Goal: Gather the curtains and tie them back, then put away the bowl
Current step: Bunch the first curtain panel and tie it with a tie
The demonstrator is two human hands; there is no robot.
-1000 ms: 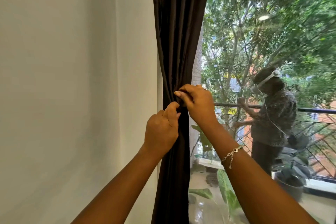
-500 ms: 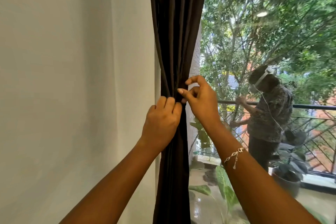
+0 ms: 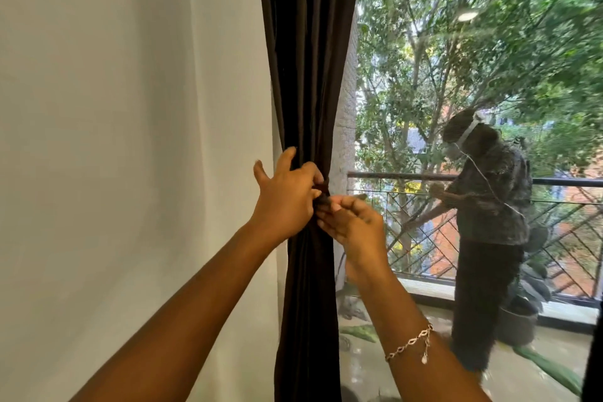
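Far left, a white wall (image 3: 98, 140) fills the frame; w/ its soft shading it could be a sheer drape, can't tell. Beside it hangs the dark brown curtain (image 3: 310, 59), gathered into one narrow column and cinched at mid-height. The left hand (image 3: 287, 202) sits on that waist: thumb and forefinger spread wide over the folds, the other fingers (image 3: 311, 173) curled in, pinching a dark strip, apparently the tie-back (image 3: 323, 200). Touching it from the right, the right hand (image 3: 354, 225) has its fingertips (image 3: 336, 206) pressed together on the same strip's end; a chain bracelet (image 3: 409, 343) rides the wrist. Thru the window glass (image 3: 424, 108): a balcony railing (image 3: 391, 175), trees (image 3: 489, 26), a potted plant (image 3: 518, 320), plus the reflection of a person (image 3: 486, 222) in a headset. No bowl in view.

Step in hand, by the look of it: fastening the tie, i.e. the curtain half is nearly done, the bowl not yet begun. To do it well: hold the bundle tight w/ the left hand so the folds don't fan out, pull the end snug w/ the right, and seat the fastening level at the front. Slack btwn the two pinches would likely let the heavy fabric slump.
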